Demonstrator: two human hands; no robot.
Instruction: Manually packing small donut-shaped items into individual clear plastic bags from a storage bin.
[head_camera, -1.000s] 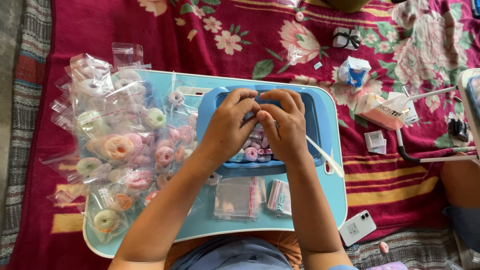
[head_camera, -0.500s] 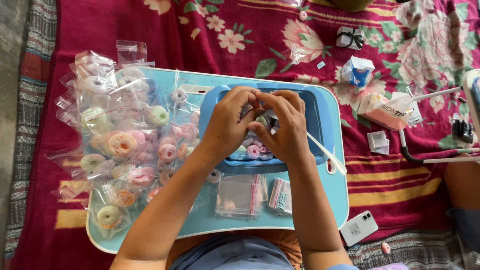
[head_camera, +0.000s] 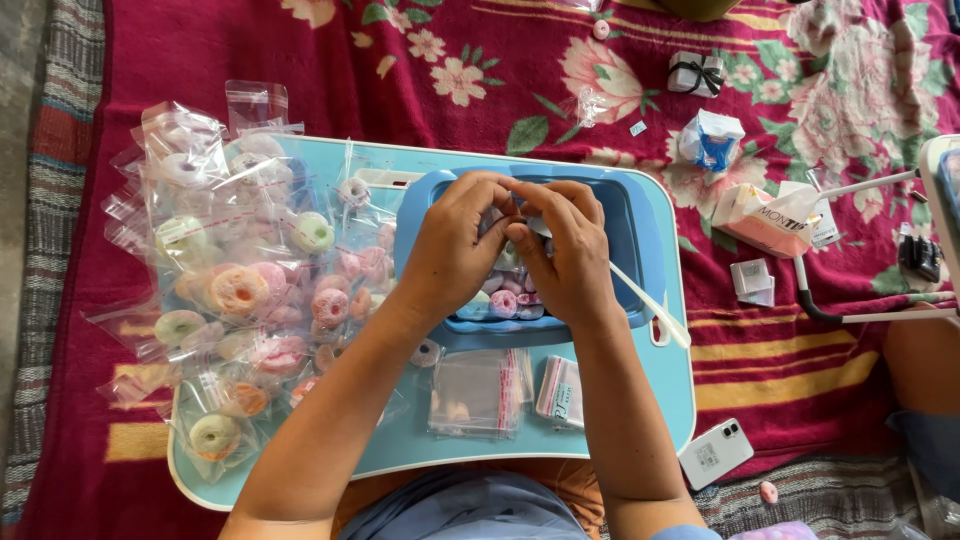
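Small clear bag (head_camera: 520, 222) pinched between left hand (head_camera: 455, 250) and right hand (head_camera: 570, 255), above blue tray (head_camera: 640, 250) of ring candies (head_camera: 502, 303). Both hands closed on it. Best press seal evenly, keep over tray.

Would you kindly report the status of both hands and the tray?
Left hand and right hand together over blue tray, pinching something small, unclear what. Ring candies in tray. Bagged candies piled left.
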